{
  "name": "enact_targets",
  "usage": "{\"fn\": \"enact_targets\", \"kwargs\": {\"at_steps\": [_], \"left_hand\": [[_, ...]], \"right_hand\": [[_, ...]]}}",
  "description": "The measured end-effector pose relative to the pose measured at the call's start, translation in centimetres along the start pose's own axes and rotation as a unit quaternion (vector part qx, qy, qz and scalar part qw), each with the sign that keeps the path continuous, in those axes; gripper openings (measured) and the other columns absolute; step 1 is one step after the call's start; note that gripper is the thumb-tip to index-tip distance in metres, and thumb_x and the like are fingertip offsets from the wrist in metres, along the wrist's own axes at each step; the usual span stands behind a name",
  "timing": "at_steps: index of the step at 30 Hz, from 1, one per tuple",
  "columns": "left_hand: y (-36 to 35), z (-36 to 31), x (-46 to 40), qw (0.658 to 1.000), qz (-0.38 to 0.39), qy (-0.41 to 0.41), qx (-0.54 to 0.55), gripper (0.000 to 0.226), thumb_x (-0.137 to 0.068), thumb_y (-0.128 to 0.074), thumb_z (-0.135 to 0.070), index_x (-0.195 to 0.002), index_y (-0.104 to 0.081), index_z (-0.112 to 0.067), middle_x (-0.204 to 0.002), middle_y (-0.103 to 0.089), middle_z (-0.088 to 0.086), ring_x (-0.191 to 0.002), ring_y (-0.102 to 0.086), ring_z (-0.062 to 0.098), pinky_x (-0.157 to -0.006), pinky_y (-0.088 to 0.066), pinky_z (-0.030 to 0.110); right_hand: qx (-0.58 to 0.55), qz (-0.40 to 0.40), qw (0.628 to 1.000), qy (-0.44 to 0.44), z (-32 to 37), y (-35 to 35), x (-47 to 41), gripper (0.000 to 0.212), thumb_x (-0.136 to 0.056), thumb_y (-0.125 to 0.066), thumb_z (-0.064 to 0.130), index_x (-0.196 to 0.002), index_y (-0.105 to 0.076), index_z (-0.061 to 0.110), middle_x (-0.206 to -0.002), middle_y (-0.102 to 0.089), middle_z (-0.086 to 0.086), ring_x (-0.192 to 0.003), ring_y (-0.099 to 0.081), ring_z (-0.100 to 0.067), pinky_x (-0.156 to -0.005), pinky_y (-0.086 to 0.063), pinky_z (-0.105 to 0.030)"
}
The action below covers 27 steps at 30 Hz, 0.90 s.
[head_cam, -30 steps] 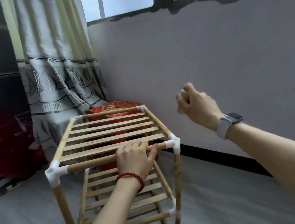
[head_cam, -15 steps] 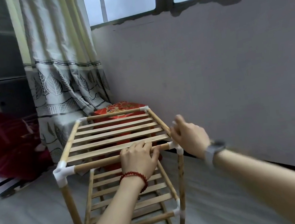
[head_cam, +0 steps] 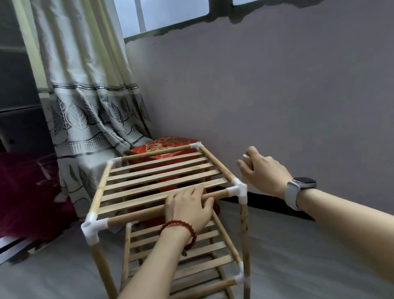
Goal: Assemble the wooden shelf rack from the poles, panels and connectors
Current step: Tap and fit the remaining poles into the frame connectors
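Rack's (head_cam: 160, 185) lower tiers cut off by bottom edge; red box (head_cam: 165, 145) partly hidden.

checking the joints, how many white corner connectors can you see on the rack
5: top near left, top near right, top far left, top far right, and lower near right. Others are probably hidden behind the arm and slats.
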<state>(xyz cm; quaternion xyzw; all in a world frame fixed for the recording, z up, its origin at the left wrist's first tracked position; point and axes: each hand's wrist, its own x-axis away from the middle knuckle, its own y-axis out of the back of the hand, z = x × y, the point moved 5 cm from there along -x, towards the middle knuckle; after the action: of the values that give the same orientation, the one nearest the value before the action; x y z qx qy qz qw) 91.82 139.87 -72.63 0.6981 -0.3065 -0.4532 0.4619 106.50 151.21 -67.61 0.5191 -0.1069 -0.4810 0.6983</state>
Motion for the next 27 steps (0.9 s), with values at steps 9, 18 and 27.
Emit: {"fn": "enact_targets", "kwargs": {"at_steps": [9, 18, 27], "left_hand": [[4.2, 13.7, 5.2, 0.99, -0.008, 0.144, -0.003, 0.048, -0.089, -0.044, -0.054, -0.13, -0.048, -0.03, -0.144, -0.035, -0.005, -0.137, -0.021, 0.018, -0.112, -0.01, 0.048], [7.0, 11.7, 10.2, 0.989, -0.103, 0.102, -0.015, 0.033, -0.085, -0.059, -0.041, -0.1, -0.065, -0.013, -0.107, -0.064, -0.002, -0.099, -0.058, 0.019, -0.079, -0.043, 0.029], [8.6, 4.1, 10.8, 0.979, -0.066, -0.004, 0.194, 0.066, -0.086, -0.018, -0.07, -0.112, -0.058, -0.025, -0.106, -0.065, -0.002, -0.104, -0.056, 0.014, -0.095, -0.044, 0.043]], "right_hand": [[-0.364, 0.219, 0.904, 0.044, 5.5, -3.7, 5.7, 0.02, -0.099, -0.043, 0.021, -0.117, -0.051, 0.025, -0.084, -0.055, 0.004, -0.054, -0.056, -0.004, -0.05, -0.049, -0.019], [-0.561, 0.369, 0.74, 0.03, 7.8, -6.3, 6.5, 0.023, -0.087, -0.05, 0.02, -0.108, -0.057, 0.025, -0.067, -0.055, -0.009, -0.04, -0.038, -0.01, -0.035, -0.028, -0.016], [-0.418, 0.401, 0.803, 0.136, 10.4, -5.0, 9.6, 0.021, -0.096, -0.048, 0.013, -0.116, -0.041, 0.016, -0.093, -0.07, -0.009, -0.055, -0.051, -0.013, -0.051, -0.043, -0.025]]}}
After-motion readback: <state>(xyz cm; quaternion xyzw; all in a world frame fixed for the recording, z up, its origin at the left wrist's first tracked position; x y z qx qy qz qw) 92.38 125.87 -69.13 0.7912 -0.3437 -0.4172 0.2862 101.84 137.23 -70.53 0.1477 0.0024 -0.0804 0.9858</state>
